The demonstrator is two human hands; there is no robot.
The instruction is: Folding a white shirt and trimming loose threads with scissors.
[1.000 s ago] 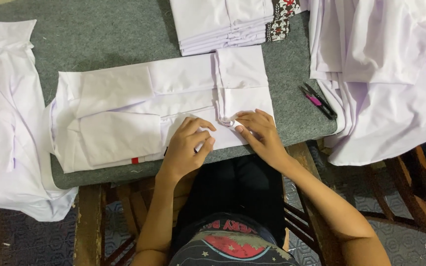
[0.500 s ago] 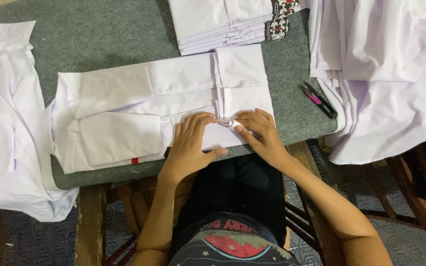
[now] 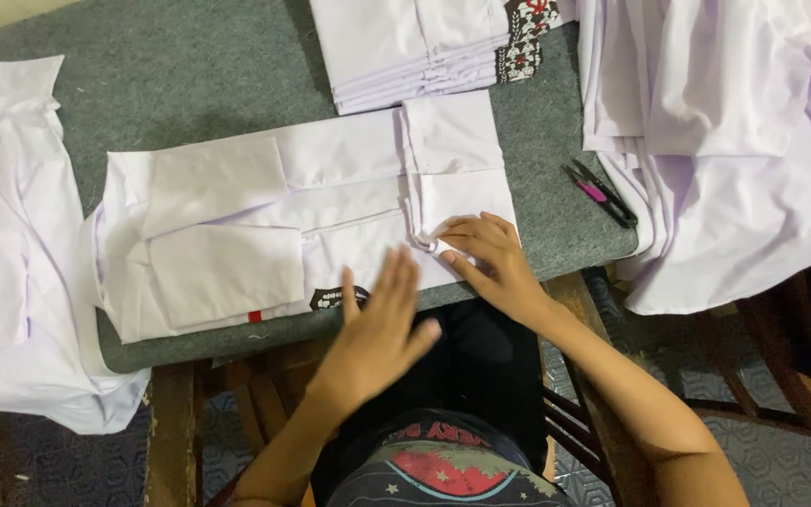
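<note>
Shirt (image 3: 265, 225), white and folded, lies flat on the grey table (image 3: 190, 84), collar end toward the person's right. Right hand (image 3: 492, 258) rests on the shirt's near right corner, fingers pinching a small fold of cloth at the collar edge. Left hand (image 3: 379, 324) is lifted off the shirt, palm open and fingers spread, holding nothing, hovering over the near table edge; slightly blurred. Small dark label (image 3: 338, 299) shows at the shirt's near hem, with a red tag (image 3: 255, 316) just beside it.

Stack of folded white shirts (image 3: 415, 47) sits at the far side of the table, a patterned dark cloth (image 3: 529, 38) touching its right end. Snips (image 3: 601, 192) with a pink handle lie on the table right of the shirt, near a heap of loose white cloth (image 3: 734, 141). More white cloth (image 3: 11, 244) hangs off the left edge.
</note>
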